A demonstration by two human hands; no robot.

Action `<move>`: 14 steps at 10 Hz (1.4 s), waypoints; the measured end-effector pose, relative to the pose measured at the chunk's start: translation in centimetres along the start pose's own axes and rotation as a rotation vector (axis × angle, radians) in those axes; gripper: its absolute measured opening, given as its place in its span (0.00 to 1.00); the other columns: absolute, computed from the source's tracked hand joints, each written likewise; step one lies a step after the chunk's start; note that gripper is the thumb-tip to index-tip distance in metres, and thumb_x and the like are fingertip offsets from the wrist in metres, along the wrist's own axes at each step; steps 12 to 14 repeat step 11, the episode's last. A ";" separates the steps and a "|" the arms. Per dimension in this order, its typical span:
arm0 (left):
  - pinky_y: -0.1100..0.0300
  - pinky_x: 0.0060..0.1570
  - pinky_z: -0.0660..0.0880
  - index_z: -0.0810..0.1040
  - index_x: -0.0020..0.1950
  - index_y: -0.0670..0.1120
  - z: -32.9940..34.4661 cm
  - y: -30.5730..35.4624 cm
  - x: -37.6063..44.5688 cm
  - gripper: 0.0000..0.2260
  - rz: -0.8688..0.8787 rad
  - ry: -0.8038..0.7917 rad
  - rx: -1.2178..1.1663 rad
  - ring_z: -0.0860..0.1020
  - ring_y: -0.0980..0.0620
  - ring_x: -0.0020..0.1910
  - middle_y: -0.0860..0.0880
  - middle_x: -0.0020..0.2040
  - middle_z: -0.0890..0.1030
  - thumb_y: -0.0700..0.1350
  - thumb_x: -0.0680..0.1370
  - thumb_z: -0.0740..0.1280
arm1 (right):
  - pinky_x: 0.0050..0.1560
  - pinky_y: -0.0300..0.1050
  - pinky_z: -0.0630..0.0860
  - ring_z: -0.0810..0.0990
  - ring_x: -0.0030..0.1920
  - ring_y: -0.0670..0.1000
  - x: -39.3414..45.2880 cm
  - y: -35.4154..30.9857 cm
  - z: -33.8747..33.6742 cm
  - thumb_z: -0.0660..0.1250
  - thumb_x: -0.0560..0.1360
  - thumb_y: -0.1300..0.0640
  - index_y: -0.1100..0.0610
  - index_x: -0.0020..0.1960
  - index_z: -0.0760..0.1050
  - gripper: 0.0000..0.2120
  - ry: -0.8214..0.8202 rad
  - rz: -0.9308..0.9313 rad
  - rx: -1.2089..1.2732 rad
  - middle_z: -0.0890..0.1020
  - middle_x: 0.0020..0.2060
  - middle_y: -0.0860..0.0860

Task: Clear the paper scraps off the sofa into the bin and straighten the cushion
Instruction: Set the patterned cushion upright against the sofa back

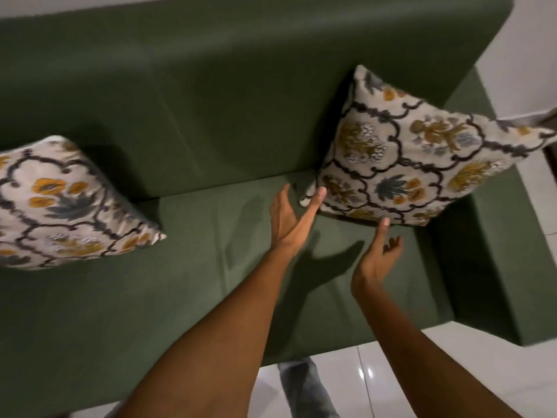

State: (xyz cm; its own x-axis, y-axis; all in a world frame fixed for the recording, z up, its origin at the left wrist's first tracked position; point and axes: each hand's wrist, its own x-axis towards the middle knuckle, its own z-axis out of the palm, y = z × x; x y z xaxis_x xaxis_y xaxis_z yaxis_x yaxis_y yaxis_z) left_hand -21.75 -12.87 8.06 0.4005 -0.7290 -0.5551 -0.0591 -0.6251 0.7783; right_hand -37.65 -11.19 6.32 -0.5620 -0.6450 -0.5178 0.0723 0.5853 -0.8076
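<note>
Your left hand [289, 218] and right hand [378, 260], grips wide and empty, flank the floral fabric cushion [404, 158] tilted in the green sofa's [211, 116] right corner; uneven pushing could topple it off the arm.

**One head cam, steep look down at sofa**

Single view only, no 2nd cam to share w/. Worn on head, faces fwd & sharply down over the green sofa [211, 267], backrest at top of frame, front edge and white floor tiles [452, 372] at bottom. Close range: both forearms enter from bottom edge, reaching into mid-frame. Wide-angle lens, edges bend. Sofa's right arm in view, left end cut off.
</note>
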 end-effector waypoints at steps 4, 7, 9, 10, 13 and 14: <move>0.35 0.76 0.65 0.63 0.81 0.60 9.0 4.9 4.5 0.51 0.067 0.022 -0.004 0.65 0.43 0.78 0.49 0.78 0.70 0.81 0.63 0.69 | 0.77 0.69 0.69 0.72 0.76 0.57 12.5 -6.0 -1.4 0.68 0.68 0.21 0.40 0.83 0.54 0.51 -0.121 0.018 0.216 0.69 0.80 0.51; 0.40 0.69 0.74 0.71 0.70 0.50 3.3 1.0 2.6 0.45 0.084 0.292 0.003 0.74 0.45 0.67 0.47 0.66 0.77 0.80 0.65 0.70 | 0.70 0.63 0.77 0.79 0.70 0.53 9.5 -6.1 2.4 0.73 0.60 0.21 0.43 0.82 0.61 0.57 -0.335 0.010 0.110 0.75 0.76 0.50; 0.42 0.69 0.74 0.70 0.73 0.56 -1.0 -1.7 1.9 0.42 0.080 0.263 0.097 0.74 0.49 0.67 0.50 0.67 0.77 0.82 0.68 0.63 | 0.76 0.67 0.71 0.74 0.76 0.57 6.5 -4.8 4.6 0.72 0.70 0.26 0.41 0.82 0.58 0.47 -0.368 -0.049 0.024 0.71 0.80 0.51; 0.39 0.70 0.74 0.66 0.77 0.59 -2.8 -1.4 0.9 0.44 0.053 0.179 0.152 0.75 0.47 0.70 0.49 0.72 0.76 0.83 0.69 0.62 | 0.77 0.66 0.72 0.73 0.77 0.58 5.2 -5.6 4.4 0.72 0.70 0.26 0.45 0.83 0.58 0.49 -0.306 -0.052 0.004 0.70 0.80 0.53; 0.37 0.70 0.73 0.58 0.81 0.58 -5.5 0.3 -0.5 0.48 0.077 0.172 0.229 0.72 0.45 0.73 0.47 0.76 0.71 0.84 0.68 0.59 | 0.78 0.65 0.71 0.71 0.78 0.59 3.4 -7.0 3.5 0.72 0.75 0.32 0.51 0.83 0.58 0.46 -0.224 -0.037 -0.047 0.69 0.80 0.56; 0.37 0.70 0.73 0.58 0.81 0.58 -5.5 0.3 -0.5 0.48 0.077 0.172 0.229 0.72 0.45 0.73 0.47 0.76 0.71 0.84 0.68 0.59 | 0.78 0.65 0.71 0.71 0.78 0.59 3.4 -7.0 3.5 0.72 0.75 0.32 0.51 0.83 0.58 0.46 -0.224 -0.037 -0.047 0.69 0.80 0.56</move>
